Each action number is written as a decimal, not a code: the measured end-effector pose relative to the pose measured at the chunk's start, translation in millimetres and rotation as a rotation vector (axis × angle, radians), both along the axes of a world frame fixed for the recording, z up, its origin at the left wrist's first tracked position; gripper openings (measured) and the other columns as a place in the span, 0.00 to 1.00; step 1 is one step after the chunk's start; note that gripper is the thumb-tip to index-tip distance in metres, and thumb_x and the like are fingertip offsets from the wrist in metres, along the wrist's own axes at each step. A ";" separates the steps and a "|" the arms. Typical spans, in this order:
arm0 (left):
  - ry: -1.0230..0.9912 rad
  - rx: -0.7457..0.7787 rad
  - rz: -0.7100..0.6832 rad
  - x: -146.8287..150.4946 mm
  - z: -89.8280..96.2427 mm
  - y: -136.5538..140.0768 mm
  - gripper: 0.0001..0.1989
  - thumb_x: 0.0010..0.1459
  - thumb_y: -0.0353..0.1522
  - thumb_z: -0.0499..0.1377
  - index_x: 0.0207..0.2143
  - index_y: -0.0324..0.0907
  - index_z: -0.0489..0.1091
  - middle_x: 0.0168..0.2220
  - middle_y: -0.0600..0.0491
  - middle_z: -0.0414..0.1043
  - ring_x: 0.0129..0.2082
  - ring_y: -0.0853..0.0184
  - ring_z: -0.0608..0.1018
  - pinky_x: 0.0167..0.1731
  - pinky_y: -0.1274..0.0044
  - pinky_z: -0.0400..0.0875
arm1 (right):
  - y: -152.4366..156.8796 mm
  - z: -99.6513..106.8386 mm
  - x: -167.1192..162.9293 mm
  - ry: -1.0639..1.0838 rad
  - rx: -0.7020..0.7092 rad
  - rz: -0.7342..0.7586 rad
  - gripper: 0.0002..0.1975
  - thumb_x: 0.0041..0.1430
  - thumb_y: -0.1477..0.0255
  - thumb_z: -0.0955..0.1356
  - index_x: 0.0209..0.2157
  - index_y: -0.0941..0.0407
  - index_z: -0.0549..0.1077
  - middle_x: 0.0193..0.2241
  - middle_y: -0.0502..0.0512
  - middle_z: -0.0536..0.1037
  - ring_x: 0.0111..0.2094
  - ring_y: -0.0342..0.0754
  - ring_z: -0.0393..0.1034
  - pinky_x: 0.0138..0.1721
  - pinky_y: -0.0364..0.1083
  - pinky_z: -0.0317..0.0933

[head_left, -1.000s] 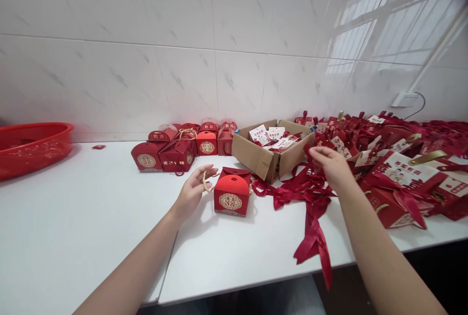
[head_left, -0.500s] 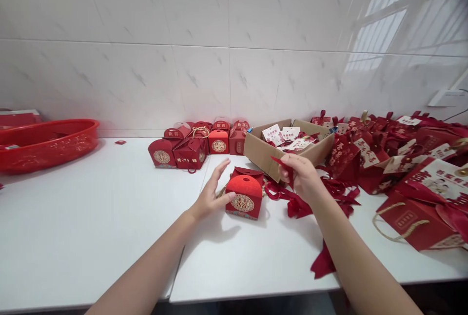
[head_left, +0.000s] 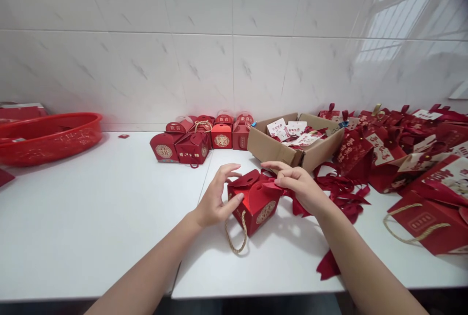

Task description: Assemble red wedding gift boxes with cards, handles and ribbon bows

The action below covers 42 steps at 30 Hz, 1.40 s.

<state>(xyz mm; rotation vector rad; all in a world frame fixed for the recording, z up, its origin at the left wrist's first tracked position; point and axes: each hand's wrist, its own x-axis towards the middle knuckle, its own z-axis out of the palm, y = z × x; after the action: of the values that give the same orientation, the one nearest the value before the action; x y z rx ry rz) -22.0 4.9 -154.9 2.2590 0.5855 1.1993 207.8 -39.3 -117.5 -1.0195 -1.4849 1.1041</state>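
Tail: a dark red ribbon end (head_left: pixel 329 264) lies at the table's near side, partly hidden by the right forearm.
Handle: a gold rope loop (head_left: pixel 245 229) hangs from the box's near side onto the white table (head_left: pixel 146 237).
Left hand: the left hand (head_left: pixel 217 205) curves loosely, thumb and fingers well apart, at the box's left; the thumb touches a flap, without a firm grip.
Right hand: the right hand (head_left: pixel 300 188) pinches the ribbon (head_left: pixel 271 185) between thumb and fingers at the box's right top.
Box: the red box (head_left: pixel 265 212) stands upright between the hands, already shaped, flaps folded inward; its inside is hidden.
Ribbon: it lies at the flap; no knot or bow shows, so tying looks undone. Whether it passes through a slot I cannot tell.
Corner box: the box at right (head_left: pixel 419 225) has ribbon over its top, apparently further along.
Pile: loose ribbons (head_left: pixel 343 193) lie between the hand and the stack.
Carton: the carton (head_left: pixel 274 151) holds white printed cards (head_left: pixel 307 139) and red pieces.
Stack: many red boxes (head_left: pixel 353 156) crowd the right, some with cards.
Row: small boxes (head_left: pixel 222 135) stand along the wall, apparently still without ribbons.
Tub: the red tub (head_left: pixel 54 144) sits far left; its contents are unclear.
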 end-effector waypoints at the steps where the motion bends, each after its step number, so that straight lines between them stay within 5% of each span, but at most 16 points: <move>1: 0.003 0.018 0.015 1.7 -0.2 -1.4 0.27 0.55 0.29 0.56 0.56 0.47 0.53 0.55 0.45 0.56 0.46 0.61 0.71 0.45 0.68 0.67 | -1.0 0.5 -0.3 -0.012 0.000 0.014 0.13 0.49 0.73 0.66 0.13 0.57 0.65 0.50 0.58 0.71 0.54 0.55 0.61 0.47 0.49 0.57; 6: -0.031 0.121 0.150 7.4 -0.8 -7.7 0.25 0.52 0.28 0.58 0.53 0.44 0.56 0.48 0.46 0.62 0.32 0.70 0.70 0.28 0.76 0.66 | -3.3 2.4 0.5 -0.076 -0.011 0.000 0.12 0.49 0.74 0.65 0.15 0.56 0.69 0.47 0.58 0.74 0.57 0.57 0.57 0.49 0.50 0.55; 13: -0.188 0.204 0.016 14.3 0.8 -15.9 0.22 0.54 0.23 0.54 0.51 0.44 0.56 0.34 0.53 0.61 0.23 0.77 0.65 0.19 0.83 0.61 | -4.7 3.5 -5.4 -0.124 -0.043 -0.001 0.15 0.49 0.74 0.65 0.12 0.56 0.64 0.50 0.55 0.71 0.55 0.55 0.60 0.49 0.50 0.54; 18: -0.133 0.314 0.051 9.1 6.7 -14.5 0.23 0.57 0.21 0.49 0.55 0.43 0.60 0.41 0.47 0.66 0.29 0.73 0.70 0.25 0.81 0.67 | -5.0 4.1 -13.1 -0.180 -0.042 -0.001 0.13 0.49 0.73 0.66 0.14 0.57 0.64 0.49 0.59 0.70 0.52 0.55 0.63 0.47 0.50 0.55; 22: 0.004 0.385 0.070 4.8 20.3 -13.0 0.22 0.56 0.20 0.45 0.48 0.42 0.69 0.51 0.43 0.64 0.35 0.70 0.74 0.30 0.78 0.71 | -2.8 1.2 -13.3 -0.227 0.004 -0.018 0.14 0.49 0.73 0.66 0.13 0.57 0.62 0.51 0.60 0.69 0.51 0.54 0.64 0.49 0.51 0.53; 26: 0.289 0.359 0.140 10.0 40.6 -19.3 0.19 0.52 0.21 0.48 0.39 0.41 0.74 0.52 0.44 0.64 0.26 0.73 0.72 0.30 0.74 0.71 | -3.7 -1.0 -12.6 -0.255 0.037 -0.007 0.13 0.50 0.74 0.66 0.14 0.57 0.63 0.52 0.58 0.68 0.51 0.53 0.64 0.50 0.51 0.53; 33: 0.737 0.318 0.224 22.8 72.6 -35.5 0.13 0.55 0.29 0.51 0.34 0.47 0.76 0.47 0.54 0.71 0.42 0.60 0.72 0.30 0.72 0.70 | -6.8 -1.6 -13.9 -0.275 0.071 -0.002 0.12 0.49 0.75 0.66 0.14 0.57 0.64 0.52 0.57 0.68 0.50 0.51 0.65 0.48 0.49 0.55; 42: 0.615 0.041 0.170 23.7 72.6 -33.8 0.09 0.56 0.30 0.54 0.31 0.46 0.75 0.46 0.52 0.70 0.44 0.64 0.73 0.38 0.75 0.70 | -7.7 -3.9 -12.7 -0.293 0.152 0.020 0.10 0.51 0.74 0.67 0.18 0.56 0.66 0.52 0.58 0.67 0.53 0.51 0.63 0.52 0.49 0.53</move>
<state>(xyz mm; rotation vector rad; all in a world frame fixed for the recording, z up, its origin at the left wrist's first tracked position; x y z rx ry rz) 1.7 -28.9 -82.3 2.6554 0.9998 0.5651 195.2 -47.0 -121.4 -1.0945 -1.7868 0.8657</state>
